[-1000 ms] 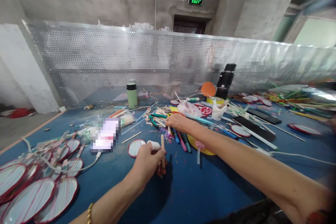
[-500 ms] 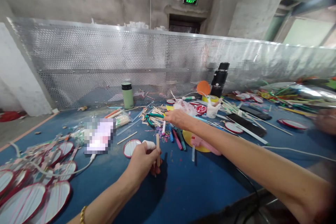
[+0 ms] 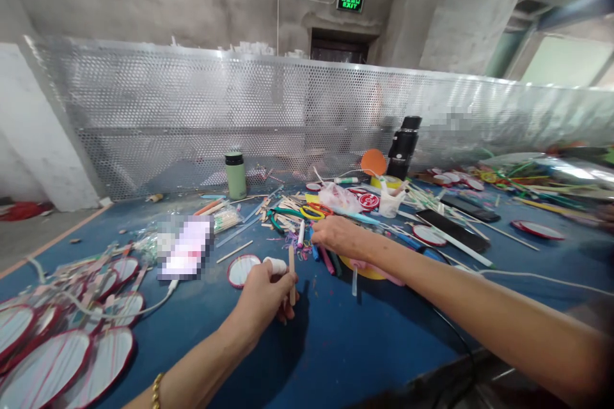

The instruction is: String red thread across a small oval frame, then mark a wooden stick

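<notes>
Wooden stick (image 3: pixel 292 268) is the thing to look at here: flat, pale, standing roughly upright just to the right of the red-rimmed disc (image 3: pixel 242 270), which I'll use as the landmark. The left hand (image 3: pixel 263 297) has it pinched between thumb and fingers low down, so the top end pokes up free. One finger has a white wrap (image 3: pixel 277 264) on it, tape or bandage, can't tell which.

My guess is it's super light and fairly stiff, dry rather than slippery, but thin enough to snap if you bent it hard. I'd hold it by the flat faces near the lower end, like here, and go easy, since a tight squeeze might just twist it.

The right hand (image 3: pixel 338 233) is beyond the disc and off to its right, fingers bunched narrow at the near end of a blue marker (image 3: pixel 315 250). Can't tell if it's actually gripping it or only touching. A pink marker (image 3: pixel 327 261) lies right beside that, and a pile of loose sticks (image 3: pixel 288 222) sits farther back from the disc.
</notes>
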`<state>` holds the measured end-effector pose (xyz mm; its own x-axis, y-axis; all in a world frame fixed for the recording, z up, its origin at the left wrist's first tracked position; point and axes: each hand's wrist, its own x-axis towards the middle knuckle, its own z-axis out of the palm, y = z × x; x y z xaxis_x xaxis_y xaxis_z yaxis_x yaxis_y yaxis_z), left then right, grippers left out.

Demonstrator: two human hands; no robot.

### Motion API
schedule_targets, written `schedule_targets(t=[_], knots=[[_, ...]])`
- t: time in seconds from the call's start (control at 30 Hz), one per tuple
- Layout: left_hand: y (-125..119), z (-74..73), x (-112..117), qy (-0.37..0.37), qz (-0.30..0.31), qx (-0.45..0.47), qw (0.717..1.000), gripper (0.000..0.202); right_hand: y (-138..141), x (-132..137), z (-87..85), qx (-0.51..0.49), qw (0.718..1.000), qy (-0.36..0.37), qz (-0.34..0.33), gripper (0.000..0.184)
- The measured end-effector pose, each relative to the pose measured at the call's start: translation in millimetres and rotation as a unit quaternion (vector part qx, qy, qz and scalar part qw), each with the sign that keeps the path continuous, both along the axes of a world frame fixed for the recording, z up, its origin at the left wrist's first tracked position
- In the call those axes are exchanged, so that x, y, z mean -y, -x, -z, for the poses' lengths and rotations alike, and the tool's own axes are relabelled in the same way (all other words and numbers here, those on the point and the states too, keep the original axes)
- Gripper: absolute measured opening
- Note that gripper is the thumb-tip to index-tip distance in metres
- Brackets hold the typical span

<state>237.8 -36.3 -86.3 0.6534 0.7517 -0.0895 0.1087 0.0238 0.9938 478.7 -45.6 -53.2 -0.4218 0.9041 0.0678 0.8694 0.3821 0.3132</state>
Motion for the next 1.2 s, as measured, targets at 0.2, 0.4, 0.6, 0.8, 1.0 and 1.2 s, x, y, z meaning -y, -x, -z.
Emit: schedule_targets(t=[0.2,0.4,0.6,0.8,1.0,1.2], knots=[[1,-0.6,1,-0.004,-0.001,-0.005,1.0,0.019,5,-7,3.3,0.003,0.998,0.001,-0.058,0.03],[0,-0.5,3,0.003,0.006,-0.012,1.0,0.018,11,-3,-2.0,0.02,0.996,-0.018,-0.09,0.026],[2,-4.4,4,0.004,0.012,-0.009,1.0,0.02,16,-12,3.7,0.073,0.989,-0.038,-0.123,0.019],[2,-6.2,1,0.009,0.011,-0.004,1.0,0.02,10,-21,8.7,0.103,0.974,-0.084,-0.182,0.018],[3,-3.7,-1,0.017,0.016,0.009,1.0,0.02,7,-6,-5.9,0.083,0.973,-0.139,-0.163,0.022],[6,-2.5,-3,0.015,0.024,0.024,0.999,0.012,37,34,-15.6,-0.056,0.963,-0.239,-0.113,0.02]])
